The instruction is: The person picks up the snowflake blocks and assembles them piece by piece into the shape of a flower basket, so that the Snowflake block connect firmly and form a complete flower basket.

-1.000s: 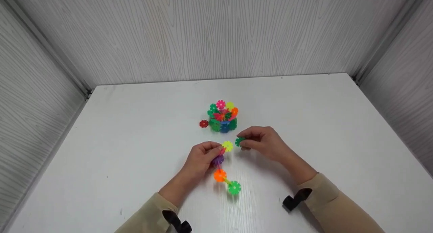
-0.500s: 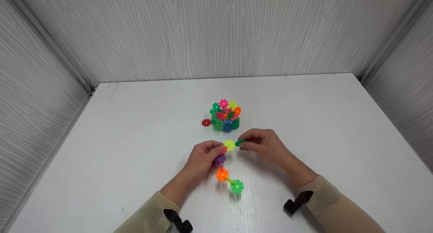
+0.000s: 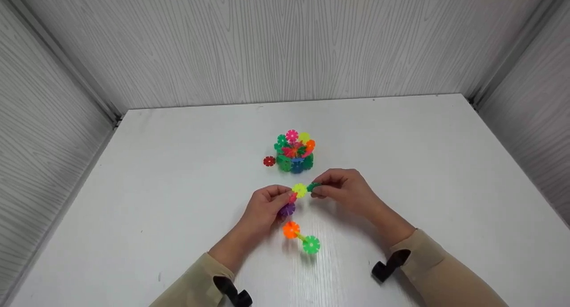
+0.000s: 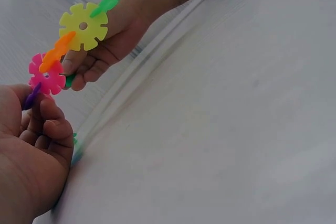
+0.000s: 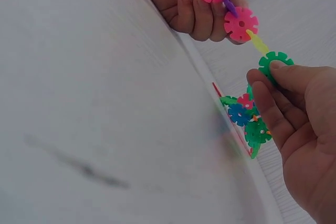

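Between the thumb and fingers of my left hand [image 3: 266, 206] is a chain of slotted plastic snowflake discs, pinched near the purple disc [image 3: 287, 210] and a pink disc [image 5: 241, 23]. The chain's lower end hangs towards me, with an orange disc [image 3: 291, 230] and a light green disc [image 3: 311, 244]. At its upper end a yellow disc [image 3: 299, 190] sticks out to the right. My right hand [image 3: 349, 190] pinches a dark green snowflake disc [image 5: 269, 62], its edge right at the yellow disc's rim. The right thumb covers part of the green disc.
Beyond the hands, a round cluster of joined snowflake discs [image 3: 297, 166] in several colours stands on the white table [image 3: 187, 164]. A loose red disc [image 3: 269, 161] lies just left of it. Wood-grain panels [image 3: 285, 44] enclose the table at the back and sides.
My right hand has turned the dark green disc more edge-on and brought it leftward against the yellow disc. The left hand keeps its pinch on the chain, nearly in place.
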Action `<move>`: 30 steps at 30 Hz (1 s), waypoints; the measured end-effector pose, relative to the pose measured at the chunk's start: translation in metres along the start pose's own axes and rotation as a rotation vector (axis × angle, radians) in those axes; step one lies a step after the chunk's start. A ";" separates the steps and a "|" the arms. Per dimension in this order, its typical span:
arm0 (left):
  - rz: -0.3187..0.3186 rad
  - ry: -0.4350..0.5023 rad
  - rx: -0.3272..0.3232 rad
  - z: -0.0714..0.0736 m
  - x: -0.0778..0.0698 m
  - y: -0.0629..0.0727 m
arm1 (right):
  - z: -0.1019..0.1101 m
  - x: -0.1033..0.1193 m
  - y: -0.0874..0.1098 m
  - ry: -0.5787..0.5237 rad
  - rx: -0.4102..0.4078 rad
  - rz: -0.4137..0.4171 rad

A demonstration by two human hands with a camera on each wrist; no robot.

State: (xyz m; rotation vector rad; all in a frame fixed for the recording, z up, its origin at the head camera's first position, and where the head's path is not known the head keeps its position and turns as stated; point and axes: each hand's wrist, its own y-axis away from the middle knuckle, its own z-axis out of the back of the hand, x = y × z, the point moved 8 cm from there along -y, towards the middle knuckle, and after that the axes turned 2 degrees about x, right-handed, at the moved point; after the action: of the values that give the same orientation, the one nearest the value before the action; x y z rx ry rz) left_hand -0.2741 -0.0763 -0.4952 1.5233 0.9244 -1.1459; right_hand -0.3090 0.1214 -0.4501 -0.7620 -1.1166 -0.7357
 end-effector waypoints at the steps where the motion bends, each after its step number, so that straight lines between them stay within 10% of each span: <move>1: 0.001 -0.001 -0.003 0.000 0.000 0.000 | 0.000 0.000 0.000 -0.006 -0.001 -0.001; 30: -0.029 -0.055 0.041 -0.004 -0.001 0.000 | -0.010 -0.001 0.001 -0.049 0.006 -0.027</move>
State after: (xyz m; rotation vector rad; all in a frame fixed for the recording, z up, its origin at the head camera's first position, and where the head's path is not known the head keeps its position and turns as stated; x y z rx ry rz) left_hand -0.2735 -0.0728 -0.4935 1.5080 0.8935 -1.2284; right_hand -0.3037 0.1139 -0.4537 -0.7648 -1.1753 -0.7393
